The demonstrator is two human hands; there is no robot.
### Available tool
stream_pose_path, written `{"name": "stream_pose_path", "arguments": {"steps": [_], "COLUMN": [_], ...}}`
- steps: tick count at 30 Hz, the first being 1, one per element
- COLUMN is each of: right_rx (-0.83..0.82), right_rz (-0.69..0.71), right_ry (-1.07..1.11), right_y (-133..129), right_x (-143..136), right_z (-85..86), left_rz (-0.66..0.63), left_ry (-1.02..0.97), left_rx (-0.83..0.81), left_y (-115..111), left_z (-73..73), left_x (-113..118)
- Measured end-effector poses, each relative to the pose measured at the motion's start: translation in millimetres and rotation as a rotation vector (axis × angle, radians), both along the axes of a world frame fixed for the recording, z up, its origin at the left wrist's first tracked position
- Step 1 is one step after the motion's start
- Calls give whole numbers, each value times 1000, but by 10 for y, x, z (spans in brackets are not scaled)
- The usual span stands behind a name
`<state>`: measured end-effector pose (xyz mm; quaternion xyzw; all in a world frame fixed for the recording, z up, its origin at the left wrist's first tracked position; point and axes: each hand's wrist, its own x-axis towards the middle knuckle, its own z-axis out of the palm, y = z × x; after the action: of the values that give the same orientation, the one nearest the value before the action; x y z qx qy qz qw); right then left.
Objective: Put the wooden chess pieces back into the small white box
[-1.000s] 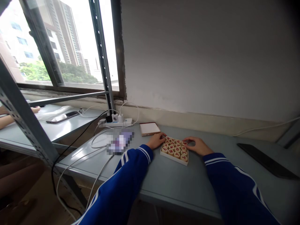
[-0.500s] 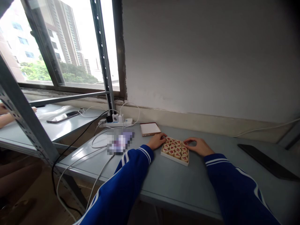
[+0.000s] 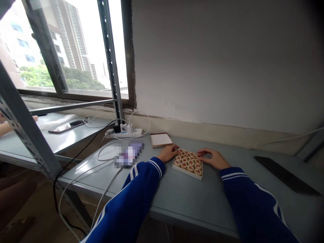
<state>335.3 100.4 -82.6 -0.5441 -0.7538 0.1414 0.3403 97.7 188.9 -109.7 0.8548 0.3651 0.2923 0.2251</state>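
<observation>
Both hands rest at the shallow tray of round chess pieces (image 3: 188, 163) on the grey table (image 3: 192, 199). Left hand (image 3: 167, 154) touches the tray's left far corner, fingers loosely curved, not closed around anything. Right hand (image 3: 213, 158) lies at the tray's right side, fingers spread toward the pieces, nothing gripped. Left of the tray and just behind it lies a white box lid (image 3: 160, 139); further left a power strip (image 3: 124, 134) with cables. Far right of the tray lies a dark flat slab (image 3: 285, 174)
</observation>
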Motion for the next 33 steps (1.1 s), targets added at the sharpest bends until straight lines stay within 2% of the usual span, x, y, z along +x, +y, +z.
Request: {"name": "stream_pose_path", "arguments": {"steps": [2,6,13,21,26,29,33], "right_rx": [11,27,100,80,22,57,48], "right_rz": [15,-63,-96,-117,-143,-233,-456], "right_ry": [-58,-158,-203,-118,57,48,-241], "right_y": [8,8,23,51,49,82,123], "right_x": [2,-15,-32,-26,-2,82,238], "right_z": [-23,-42,-69,-87,-67,-116,-224], "left_rz": [-2,2,0,8,-3,-4,-16], "left_ry": [-2,0,18,4,8,14,-22], "left_rx": [3,8,-9,12,1,-1,-22], "left_y": [-6,-16,-42,-9,-23,-28,28], "left_z": [4,10,43,7,14,17,-20], "left_x": [0,-1,0,4,1,0,-1]}}
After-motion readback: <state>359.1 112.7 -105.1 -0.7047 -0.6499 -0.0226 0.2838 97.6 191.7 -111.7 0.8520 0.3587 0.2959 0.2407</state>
